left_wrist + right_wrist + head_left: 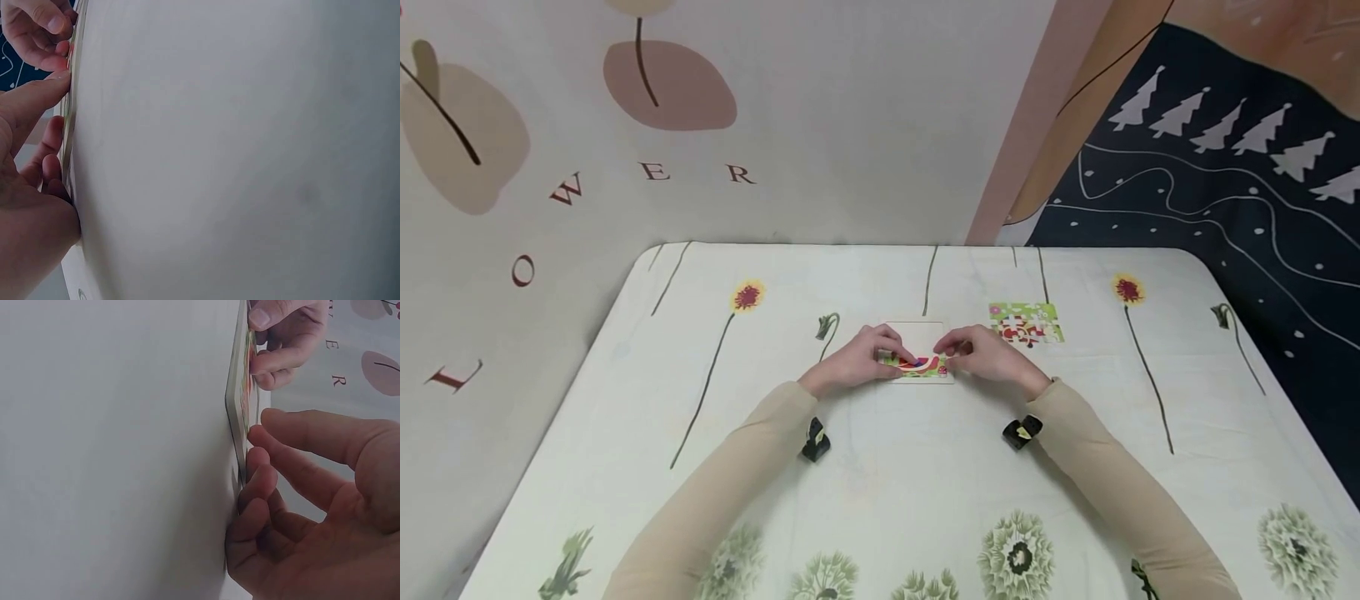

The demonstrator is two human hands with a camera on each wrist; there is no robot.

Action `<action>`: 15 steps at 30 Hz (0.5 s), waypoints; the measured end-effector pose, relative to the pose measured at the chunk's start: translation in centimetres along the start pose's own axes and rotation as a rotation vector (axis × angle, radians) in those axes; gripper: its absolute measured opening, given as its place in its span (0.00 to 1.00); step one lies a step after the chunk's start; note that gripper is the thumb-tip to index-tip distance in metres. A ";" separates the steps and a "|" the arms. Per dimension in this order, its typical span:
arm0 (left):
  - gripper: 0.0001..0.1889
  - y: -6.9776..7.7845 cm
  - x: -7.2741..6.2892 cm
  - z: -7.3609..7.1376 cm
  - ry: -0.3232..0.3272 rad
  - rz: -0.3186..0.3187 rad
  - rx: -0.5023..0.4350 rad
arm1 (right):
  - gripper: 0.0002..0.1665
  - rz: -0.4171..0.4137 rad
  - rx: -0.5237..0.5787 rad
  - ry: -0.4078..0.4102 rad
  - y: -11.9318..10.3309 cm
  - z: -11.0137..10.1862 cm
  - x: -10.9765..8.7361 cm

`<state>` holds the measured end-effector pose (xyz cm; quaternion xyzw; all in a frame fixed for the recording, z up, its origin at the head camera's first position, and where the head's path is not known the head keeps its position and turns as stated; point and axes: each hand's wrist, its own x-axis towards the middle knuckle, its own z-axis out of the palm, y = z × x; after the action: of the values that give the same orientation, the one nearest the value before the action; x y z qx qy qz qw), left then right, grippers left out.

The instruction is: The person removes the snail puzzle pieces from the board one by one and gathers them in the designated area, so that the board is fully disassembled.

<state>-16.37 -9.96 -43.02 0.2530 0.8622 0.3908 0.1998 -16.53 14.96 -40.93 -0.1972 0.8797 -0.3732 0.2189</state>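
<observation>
A small jigsaw puzzle board [922,337] lies on the table in front of me, its far part pale and bare. Red, green and blue jigsaw pieces [934,367] fill its near strip. My left hand [859,358] rests at the board's left side, fingertips touching the pieces and the thumb along the near edge. On the right side, my right hand [988,354] has its thumb and forefinger apart at the board's edge, its other fingers loosely bent. The right wrist view shows the board's edge [232,403] low and flat; no piece is seen held between the right thumb and forefinger.
Beyond my right hand lies a green-and-red group of jigsaw pieces [1026,321], with white gaps among them. A white flower-print cloth [880,467] covers the table. Printed hangings [865,125] stand behind it. Black wrist cameras [1022,432] sit under both wrists.
</observation>
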 end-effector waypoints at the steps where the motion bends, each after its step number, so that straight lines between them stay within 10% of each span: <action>1: 0.14 0.0 0.0 0.0 -0.001 -0.001 -0.002 | 0.17 -0.001 0.005 0.004 0.0 0.0 0.1; 15: 0.14 0.1 0.0 -0.1 -0.012 -0.009 -0.013 | 0.15 0.015 0.112 0.043 0.1 0.5 0.2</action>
<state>-16.41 -9.95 -42.91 0.2503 0.8595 0.3938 0.2085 -16.48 14.63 -41.36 -0.1698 0.8635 -0.4242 0.2135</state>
